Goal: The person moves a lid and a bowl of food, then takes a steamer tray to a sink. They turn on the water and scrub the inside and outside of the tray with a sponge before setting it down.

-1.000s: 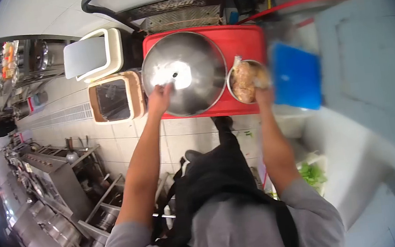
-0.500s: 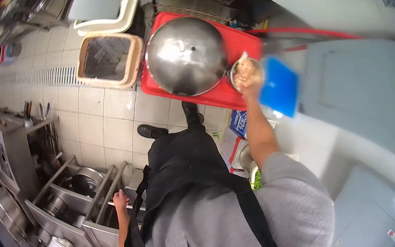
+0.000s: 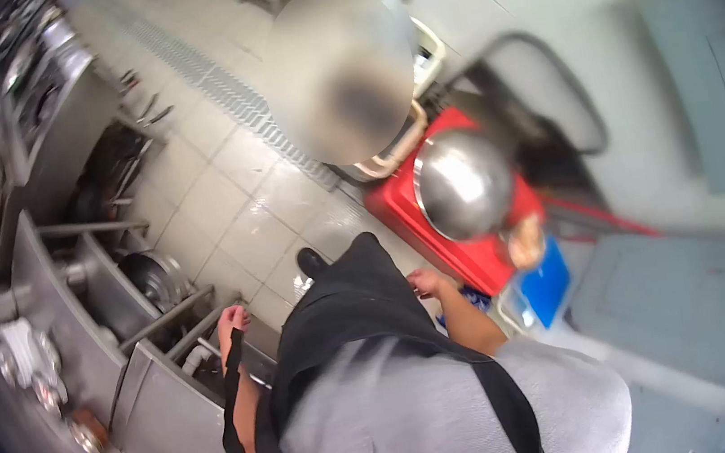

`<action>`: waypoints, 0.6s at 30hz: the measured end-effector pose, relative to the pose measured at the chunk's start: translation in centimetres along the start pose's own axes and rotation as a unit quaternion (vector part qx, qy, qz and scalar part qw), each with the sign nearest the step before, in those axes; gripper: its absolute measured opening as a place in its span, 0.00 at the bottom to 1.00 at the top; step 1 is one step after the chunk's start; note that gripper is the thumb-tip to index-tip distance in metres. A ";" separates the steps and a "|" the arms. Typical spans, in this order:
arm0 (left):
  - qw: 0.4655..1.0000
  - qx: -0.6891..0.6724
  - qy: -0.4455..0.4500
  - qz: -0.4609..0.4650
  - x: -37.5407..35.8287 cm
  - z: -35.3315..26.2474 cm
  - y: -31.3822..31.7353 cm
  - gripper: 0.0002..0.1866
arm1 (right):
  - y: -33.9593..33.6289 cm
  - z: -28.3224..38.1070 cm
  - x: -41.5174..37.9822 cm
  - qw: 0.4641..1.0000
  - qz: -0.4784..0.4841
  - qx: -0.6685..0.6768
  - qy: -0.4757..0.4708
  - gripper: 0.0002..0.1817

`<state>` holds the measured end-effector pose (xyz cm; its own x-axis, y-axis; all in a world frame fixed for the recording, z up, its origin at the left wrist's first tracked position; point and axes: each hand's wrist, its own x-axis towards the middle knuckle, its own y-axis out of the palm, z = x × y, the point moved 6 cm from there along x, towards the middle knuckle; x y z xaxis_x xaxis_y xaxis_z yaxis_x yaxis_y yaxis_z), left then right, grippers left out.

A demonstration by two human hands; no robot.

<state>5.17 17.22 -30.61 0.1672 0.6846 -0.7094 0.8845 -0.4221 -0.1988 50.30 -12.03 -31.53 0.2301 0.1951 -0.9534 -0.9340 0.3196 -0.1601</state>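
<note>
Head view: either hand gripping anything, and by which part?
Nothing visibly held. Left hand and right hand both look empty; no hand is on the food.

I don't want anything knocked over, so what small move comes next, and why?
Perhaps bring your right hand over to steady the small bowl of food: it sits near the end of the red box, beside the big metal dome, and that hand looks empty.

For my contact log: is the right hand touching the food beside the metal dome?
No, the right hand is by the black apron, with red surface between it and the food.
</note>
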 end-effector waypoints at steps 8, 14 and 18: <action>0.952 0.104 -0.158 0.239 -3.9 3.5 1.3 0.20 | 3.3 17.5 2.4 0.946 0.077 -0.068 -0.306 0.06; 0.975 0.038 -0.176 0.132 -1.3 0.3 -3.1 0.20 | 4.3 19.5 18.2 0.978 0.087 -0.174 -0.069 0.05; 0.989 -0.095 -0.099 -0.053 3.4 -0.9 -8.9 0.18 | 9.8 31.1 20.4 0.959 0.089 -0.262 -0.061 0.06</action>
<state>-1.78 23.84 -30.62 -0.0034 0.5811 -0.8139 0.9613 -0.2223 -0.1627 54.31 23.90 -44.58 0.0557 0.3213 -0.9453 -0.9632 -0.2321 -0.1356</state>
